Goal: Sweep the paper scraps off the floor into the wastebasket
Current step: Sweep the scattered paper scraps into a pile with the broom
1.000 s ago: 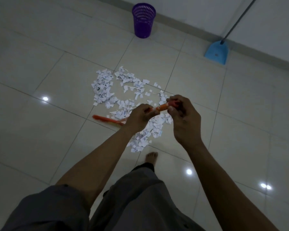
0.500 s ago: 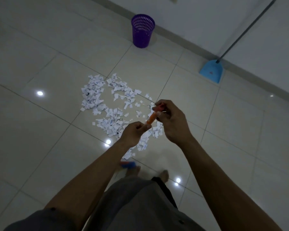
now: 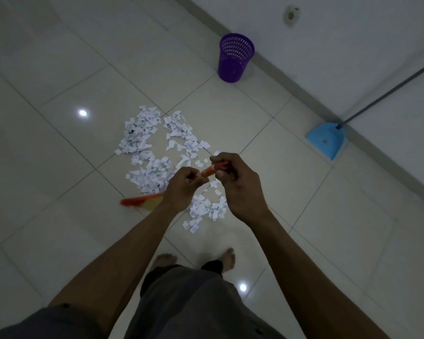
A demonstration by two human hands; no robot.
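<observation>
White paper scraps [image 3: 152,152] lie in a loose heap on the tiled floor in front of me. Both hands hold an orange broom handle [image 3: 209,170]: my left hand [image 3: 184,185] grips it lower down, my right hand [image 3: 235,184] grips its top end. The broom's orange head [image 3: 142,201] is blurred, low at the near left edge of the heap. The purple mesh wastebasket [image 3: 235,57] stands upright near the wall, well beyond the scraps.
A blue dustpan [image 3: 326,140] with a long grey handle [image 3: 389,90] leans against the wall at the right. My bare feet [image 3: 228,259] stand just behind the scraps. The wall's skirting runs diagonally across the top right.
The broom head has swung out to the left of the heap again after being near my feet. The view has turned, so the wastebasket and dustpan now sit further right.
</observation>
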